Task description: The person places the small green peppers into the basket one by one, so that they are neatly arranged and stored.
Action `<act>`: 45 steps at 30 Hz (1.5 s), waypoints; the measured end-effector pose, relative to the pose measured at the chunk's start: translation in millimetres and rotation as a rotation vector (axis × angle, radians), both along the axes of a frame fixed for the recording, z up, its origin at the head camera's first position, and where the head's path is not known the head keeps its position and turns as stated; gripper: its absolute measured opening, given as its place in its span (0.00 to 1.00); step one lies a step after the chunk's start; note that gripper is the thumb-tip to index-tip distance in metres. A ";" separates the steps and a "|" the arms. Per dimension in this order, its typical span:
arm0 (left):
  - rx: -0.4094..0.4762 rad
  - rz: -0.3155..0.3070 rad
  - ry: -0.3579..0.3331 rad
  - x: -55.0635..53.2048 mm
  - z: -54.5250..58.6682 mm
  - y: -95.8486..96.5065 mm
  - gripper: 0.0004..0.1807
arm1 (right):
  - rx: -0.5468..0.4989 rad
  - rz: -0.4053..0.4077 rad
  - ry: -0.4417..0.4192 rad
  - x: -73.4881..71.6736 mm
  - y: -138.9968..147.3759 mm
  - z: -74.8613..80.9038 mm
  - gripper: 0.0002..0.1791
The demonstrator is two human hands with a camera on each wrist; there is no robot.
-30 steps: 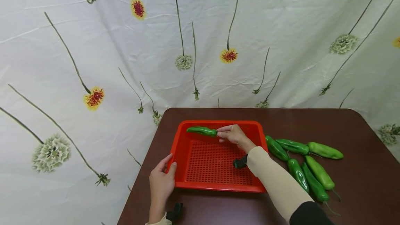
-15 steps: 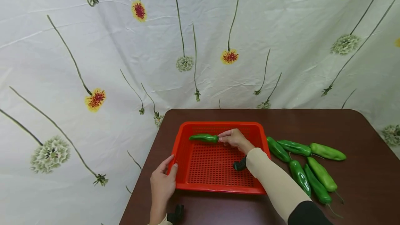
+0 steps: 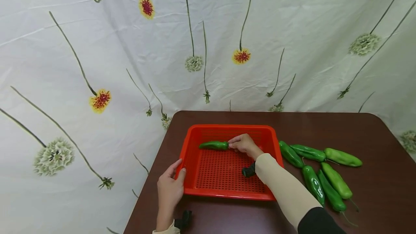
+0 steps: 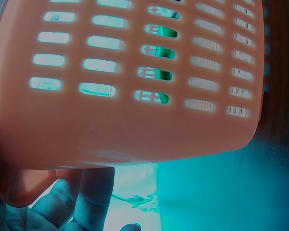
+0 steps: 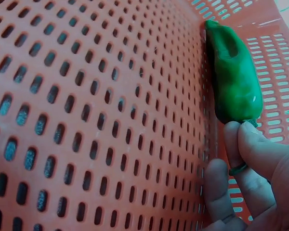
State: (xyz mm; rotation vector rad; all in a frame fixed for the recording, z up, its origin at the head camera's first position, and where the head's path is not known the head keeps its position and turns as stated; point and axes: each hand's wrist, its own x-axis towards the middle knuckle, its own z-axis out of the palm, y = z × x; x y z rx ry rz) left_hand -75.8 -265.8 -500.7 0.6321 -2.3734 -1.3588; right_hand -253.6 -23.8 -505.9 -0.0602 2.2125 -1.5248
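A green pepper (image 3: 213,145) lies lengthwise along the far side inside the red plastic basket (image 3: 229,194). My right hand (image 3: 244,144) pinches its stem end between thumb and fingers. From the right wrist view, the pepper (image 5: 237,79) is shiny, with a dent near its far tip, and the stem curls out below the fingers. At the basket's left side my left hand (image 3: 170,187) grips the rim, thumb on the near side. The left wrist view has the slotted basket wall (image 4: 135,130) filling most of it, with fingers (image 4: 94,197) bent under the rim.
Several more green peppers (image 3: 332,195) lie in a loose group on the brown table (image 3: 383,176), right of the basket. A white cloth (image 3: 208,39) printed with flowers hangs behind the table. Dark wrist cameras (image 3: 248,170) sit by both cuffs.
My right hand has lowered the pepper from near the basket's far rim down towards its floor, slightly nearer to me. The left hand stays at the rim.
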 end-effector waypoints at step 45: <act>-0.056 0.020 -0.017 1.7 3.2 -0.6 0.19 | 0.158 -0.012 0.205 5.0 -5.6 2.9 0.11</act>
